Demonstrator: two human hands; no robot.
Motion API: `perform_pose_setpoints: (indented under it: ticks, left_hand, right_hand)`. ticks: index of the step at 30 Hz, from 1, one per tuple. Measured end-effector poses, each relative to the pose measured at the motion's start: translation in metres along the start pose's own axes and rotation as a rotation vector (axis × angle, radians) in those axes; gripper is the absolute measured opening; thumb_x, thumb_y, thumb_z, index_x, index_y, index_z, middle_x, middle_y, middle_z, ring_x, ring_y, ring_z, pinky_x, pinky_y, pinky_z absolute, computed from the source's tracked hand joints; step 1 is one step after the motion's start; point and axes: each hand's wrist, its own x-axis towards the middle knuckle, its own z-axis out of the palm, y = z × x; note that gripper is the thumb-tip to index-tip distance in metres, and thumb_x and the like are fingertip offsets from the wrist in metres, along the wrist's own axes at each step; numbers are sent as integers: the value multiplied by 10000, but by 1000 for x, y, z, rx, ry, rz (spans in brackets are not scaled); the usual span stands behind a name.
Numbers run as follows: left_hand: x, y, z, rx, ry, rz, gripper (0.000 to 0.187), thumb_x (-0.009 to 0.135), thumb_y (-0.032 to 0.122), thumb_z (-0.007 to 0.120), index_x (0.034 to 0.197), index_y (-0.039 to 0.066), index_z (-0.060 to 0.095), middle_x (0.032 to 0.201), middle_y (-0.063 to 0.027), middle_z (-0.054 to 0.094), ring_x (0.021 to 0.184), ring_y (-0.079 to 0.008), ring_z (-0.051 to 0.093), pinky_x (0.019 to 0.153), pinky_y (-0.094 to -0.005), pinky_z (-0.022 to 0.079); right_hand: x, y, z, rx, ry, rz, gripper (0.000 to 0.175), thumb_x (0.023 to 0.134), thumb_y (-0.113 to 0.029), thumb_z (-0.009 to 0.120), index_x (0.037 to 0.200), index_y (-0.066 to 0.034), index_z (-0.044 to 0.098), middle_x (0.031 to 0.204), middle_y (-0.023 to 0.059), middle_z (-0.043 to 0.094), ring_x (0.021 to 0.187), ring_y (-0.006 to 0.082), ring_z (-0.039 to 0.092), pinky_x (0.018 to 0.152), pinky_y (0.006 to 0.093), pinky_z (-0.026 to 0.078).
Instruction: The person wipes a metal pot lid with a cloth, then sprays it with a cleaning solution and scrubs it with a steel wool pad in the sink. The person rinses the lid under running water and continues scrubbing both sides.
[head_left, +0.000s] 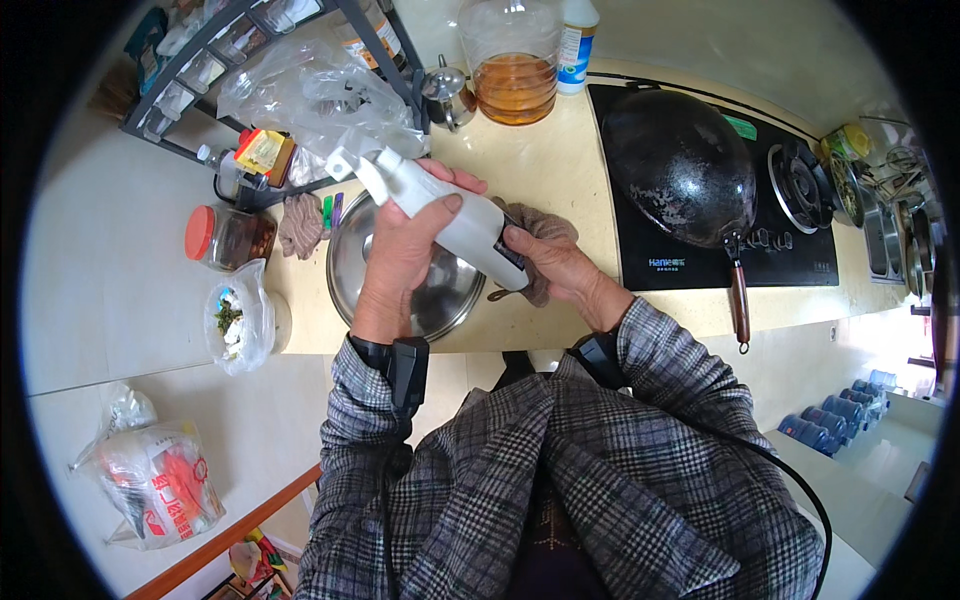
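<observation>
A white trigger spray bottle (469, 229) is tilted in front of me, its nozzle end towards the upper left. My left hand (412, 232) grips it just below the trigger, thumb across the front. Around the lower part of the bottle is my right hand (562, 266), which also holds a brown cloth (544, 225) against it. The thumb of that hand rests by the bottle's dark label (511, 244). Beneath the bottle and my left wrist, a round stainless steel lid (450, 307) lies on the cream countertop (540, 326), partly covered from view.
A black wok (679, 169) sits upside down on the gas hob (795, 262), its wooden handle (739, 307) projecting past the counter's front edge. Behind stand a large jug of amber liquid (516, 86) and a steel pot (448, 97). Left are a spice rack (176, 71) and a red-lidded jar (232, 238).
</observation>
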Motion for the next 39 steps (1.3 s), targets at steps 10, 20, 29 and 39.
perform_pose_setpoints:
  ticks: [10,20,29,39]
  left_hand:
    - [19,-47,20,354,-76,278,309,807,-85,698,1054,43,564,1058,-64,625,1075,-190,596,962,-357,482]
    - [60,-55,20,658,87,213,287,840,66,753,1075,51,587,964,-30,620,908,-123,583,835,-291,491]
    - [121,-45,-1,676,304,-82,293,864,202,779,1071,56,631,928,-19,671,816,-106,632,656,-275,521]
    - [187,-64,-46,987,314,152,278,795,215,812,926,9,678,861,-99,689,743,-225,648,698,-362,516]
  right_hand:
    - [5,2,-16,229,209,173,646,965,-517,598,1278,37,487,1085,228,637,839,318,719,615,412,589]
    - [40,1,-69,-73,377,272,545,1033,-497,479,1206,17,531,879,195,702,691,301,719,560,405,573]
    - [78,-27,-86,-217,570,200,472,963,-357,650,1160,69,593,987,146,689,779,220,699,613,353,568]
    - [136,-25,-94,-167,310,199,340,934,-249,666,1080,56,629,827,113,659,554,172,602,467,351,483]
